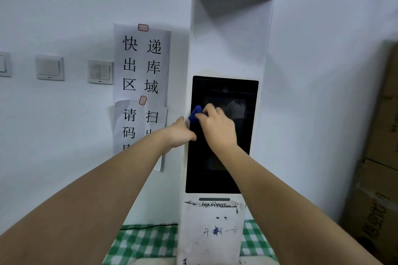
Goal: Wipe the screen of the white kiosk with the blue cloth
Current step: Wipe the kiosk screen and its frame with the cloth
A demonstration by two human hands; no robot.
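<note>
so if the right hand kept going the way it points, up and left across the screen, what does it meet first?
Probably the kiosk's white left edge: the right hand holds the blue cloth near the screen's left border. The left hand sits lower on that edge, likely below its path.

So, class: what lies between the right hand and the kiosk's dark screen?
In the head view, the blue cloth lies bunched between the right hand and the screen.

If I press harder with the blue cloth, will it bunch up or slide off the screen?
The blue cloth looks soft and crumpled in the right hand, so it probably bunches. The screen looks glossy, so it likely slides easily.
</note>
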